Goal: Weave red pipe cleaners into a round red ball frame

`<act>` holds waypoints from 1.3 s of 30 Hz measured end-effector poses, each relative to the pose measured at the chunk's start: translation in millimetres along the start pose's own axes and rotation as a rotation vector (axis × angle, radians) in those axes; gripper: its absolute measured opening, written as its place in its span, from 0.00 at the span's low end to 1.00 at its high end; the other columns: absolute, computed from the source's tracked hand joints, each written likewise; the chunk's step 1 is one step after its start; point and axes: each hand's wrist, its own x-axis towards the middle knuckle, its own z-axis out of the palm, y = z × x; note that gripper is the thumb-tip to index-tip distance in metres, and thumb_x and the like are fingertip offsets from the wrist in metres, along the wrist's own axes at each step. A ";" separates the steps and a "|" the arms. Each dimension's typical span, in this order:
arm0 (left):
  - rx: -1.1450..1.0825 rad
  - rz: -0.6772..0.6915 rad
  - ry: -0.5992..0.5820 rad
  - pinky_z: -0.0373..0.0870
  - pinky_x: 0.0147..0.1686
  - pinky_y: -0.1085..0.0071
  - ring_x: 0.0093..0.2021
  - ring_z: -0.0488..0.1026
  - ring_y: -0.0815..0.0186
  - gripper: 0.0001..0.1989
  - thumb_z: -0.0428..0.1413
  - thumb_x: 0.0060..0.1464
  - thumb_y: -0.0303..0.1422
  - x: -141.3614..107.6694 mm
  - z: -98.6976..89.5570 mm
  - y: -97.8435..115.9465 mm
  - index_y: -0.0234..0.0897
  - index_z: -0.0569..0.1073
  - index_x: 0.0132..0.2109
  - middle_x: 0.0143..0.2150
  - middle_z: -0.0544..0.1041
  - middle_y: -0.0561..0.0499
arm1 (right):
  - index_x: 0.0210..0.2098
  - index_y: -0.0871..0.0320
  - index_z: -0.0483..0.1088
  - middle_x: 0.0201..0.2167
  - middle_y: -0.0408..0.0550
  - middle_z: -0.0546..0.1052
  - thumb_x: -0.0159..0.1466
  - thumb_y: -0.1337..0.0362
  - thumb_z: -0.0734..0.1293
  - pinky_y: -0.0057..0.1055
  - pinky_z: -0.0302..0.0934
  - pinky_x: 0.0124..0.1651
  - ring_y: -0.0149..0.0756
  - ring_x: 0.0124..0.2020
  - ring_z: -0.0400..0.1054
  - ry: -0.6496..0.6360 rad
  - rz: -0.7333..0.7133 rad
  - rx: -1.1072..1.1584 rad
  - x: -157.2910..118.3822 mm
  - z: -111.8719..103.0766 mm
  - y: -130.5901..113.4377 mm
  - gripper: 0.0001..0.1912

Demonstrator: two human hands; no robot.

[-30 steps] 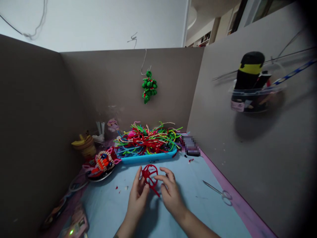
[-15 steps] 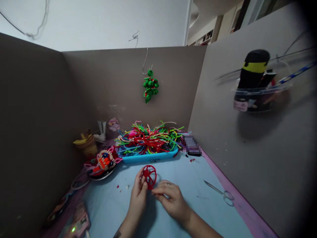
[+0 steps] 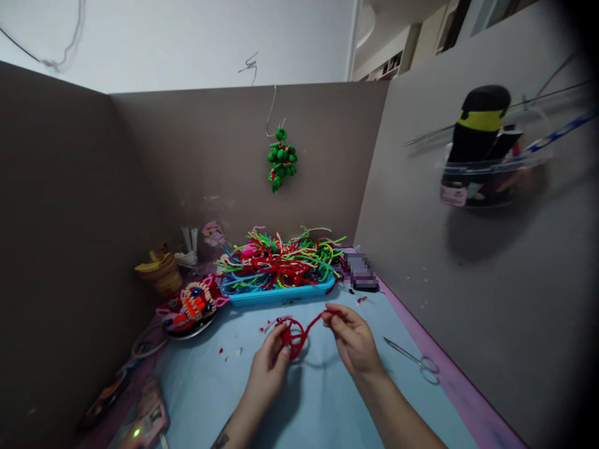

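A round red openwork piece of cord is pinched between the thumb and fingers of my left hand, above the blue mat. From its right side a red strand runs up and across to my right hand, whose thumb and fingers are closed on the strand's end. The two hands are apart, with the strand stretched between them. Small red and pink bits show just beyond my left fingertips.
Behind the hands stands a blue tray heaped with colourful cords. A decorated red and orange piece sits on a plate at left. Scissors lie at right, near a phone farther back. A green ornament hangs on the partition.
My right hand has moved up and right, away from my left hand, drawing the red strand out between them. My left hand has shifted slightly right with the round piece.
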 end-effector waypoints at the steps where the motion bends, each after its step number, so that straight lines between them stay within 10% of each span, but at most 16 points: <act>1: -0.008 -0.007 -0.015 0.61 0.60 0.54 0.60 0.68 0.48 0.25 0.65 0.44 0.42 -0.3 -0.1 0.1 0.38 0.76 0.50 0.58 0.74 0.37 | 0.41 0.56 0.77 0.29 0.50 0.80 0.55 0.55 0.72 0.34 0.68 0.34 0.36 0.28 0.72 -0.028 0.008 -0.037 1.2 0.5 1.7 0.17; 10: -0.108 -0.033 -0.057 0.55 0.63 0.53 0.65 0.60 0.47 0.40 0.65 0.44 0.46 0.6 -3.9 -1.8 0.41 0.65 0.63 0.64 0.67 0.35 | 0.45 0.53 0.75 0.39 0.48 0.74 0.58 0.75 0.61 0.35 0.66 0.48 0.38 0.43 0.69 -0.442 -0.275 -0.660 -16.8 19.7 6.0 0.20; 19: -0.095 -0.046 -0.045 0.62 0.58 0.59 0.60 0.67 0.52 0.40 0.64 0.46 0.47 -4.7 0.6 1.0 0.43 0.61 0.64 0.61 0.70 0.39 | 0.35 0.53 0.75 0.31 0.46 0.75 0.59 0.77 0.60 0.33 0.66 0.40 0.38 0.36 0.68 -0.495 -0.436 -0.823 -30.0 28.1 18.6 0.16; 29: -0.049 -0.018 0.179 0.64 0.29 0.74 0.24 0.71 0.69 0.29 0.63 0.47 0.44 -7.8 8.2 17.4 0.37 0.65 0.53 0.23 0.74 0.57 | 0.37 0.54 0.72 0.31 0.46 0.78 0.60 0.77 0.57 0.32 0.65 0.40 0.35 0.33 0.69 -0.634 -0.569 -0.742 -37.8 34.0 15.7 0.17; 39: -0.032 -0.018 0.119 0.66 0.32 0.72 0.27 0.73 0.67 0.27 0.63 0.47 0.42 -7.3 7.0 10.1 0.36 0.65 0.50 0.23 0.76 0.56 | 0.27 0.57 0.71 0.29 0.44 0.69 0.61 0.69 0.66 0.29 0.61 0.36 0.35 0.33 0.66 -0.319 -0.216 -0.562 -35.8 36.1 21.7 0.06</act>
